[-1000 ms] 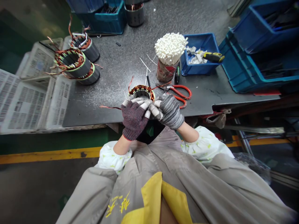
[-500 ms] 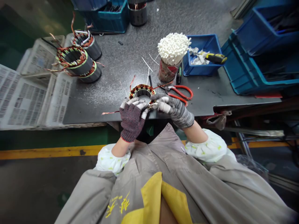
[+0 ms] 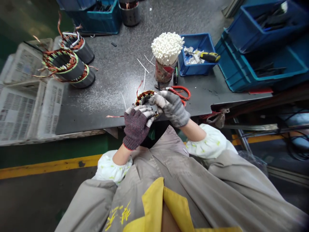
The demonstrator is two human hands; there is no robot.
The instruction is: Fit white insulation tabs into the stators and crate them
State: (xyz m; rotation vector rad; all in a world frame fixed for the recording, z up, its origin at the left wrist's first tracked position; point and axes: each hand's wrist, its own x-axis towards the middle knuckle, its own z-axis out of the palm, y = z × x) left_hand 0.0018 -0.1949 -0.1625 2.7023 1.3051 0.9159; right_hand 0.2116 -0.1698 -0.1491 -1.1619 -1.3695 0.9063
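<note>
A motor stator (image 3: 144, 96) wound with copper wire stands at the table's front edge, its near side hidden by my gloves. My left hand (image 3: 137, 124), in a dark purple glove with pale fingertips, is wrapped over its front left rim. In a grey glove, my right hand (image 3: 174, 109) bends over the stator's right side with fingers pinched together; what lies between them is hidden. A copper lead (image 3: 114, 116) sticks out left of my left hand. Just beyond my right hand lie red-handled pliers (image 3: 185, 91), partly covered by it.
A can (image 3: 164, 72) packed with thin white sticks (image 3: 167, 46) stands behind the pliers. Beside it are a small blue bin (image 3: 196, 70) with a yellow-black handled tool (image 3: 210, 57) and larger stacked bins (image 3: 231, 72). More wound stators (image 3: 80, 75) stand at left, near white crates (image 3: 51, 106).
The head view has shifted, so the table items sit further left. My right hand has moved inward over the stator's right side, its fingers now more curled. My left hand stays on the rim.
</note>
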